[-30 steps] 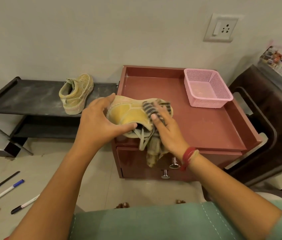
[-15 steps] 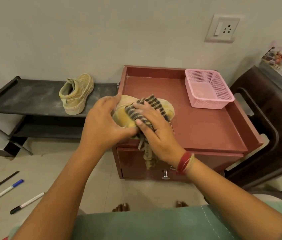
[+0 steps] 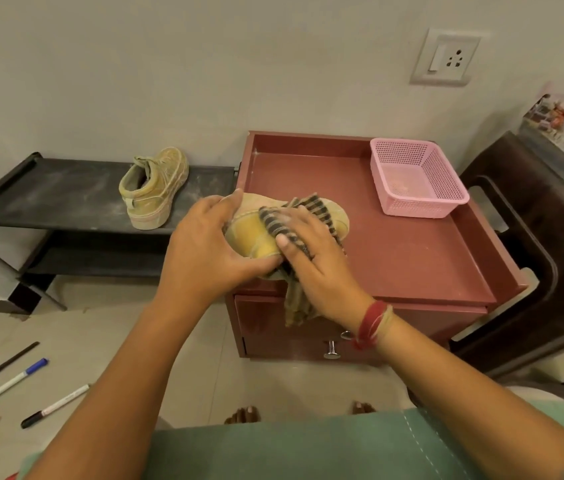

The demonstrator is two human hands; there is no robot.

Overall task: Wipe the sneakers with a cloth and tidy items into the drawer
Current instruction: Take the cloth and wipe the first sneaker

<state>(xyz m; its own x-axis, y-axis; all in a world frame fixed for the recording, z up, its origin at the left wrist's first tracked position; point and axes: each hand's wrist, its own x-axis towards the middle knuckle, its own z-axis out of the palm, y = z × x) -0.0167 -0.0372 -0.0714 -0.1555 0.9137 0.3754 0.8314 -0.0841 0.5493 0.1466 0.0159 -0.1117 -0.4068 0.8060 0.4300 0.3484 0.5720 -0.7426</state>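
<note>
We grip one yellow sneaker [image 3: 256, 237] with our left hand [image 3: 204, 251] over the red cabinet [image 3: 412, 258]. Our right hand [image 3: 318, 265] presses one striped cloth [image 3: 275, 221] onto it.

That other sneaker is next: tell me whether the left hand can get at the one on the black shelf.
Likely yes, once freed: the left hand grips the held sneaker, but the shelf sneaker stands alone on the black shelf, nothing between them.
</note>
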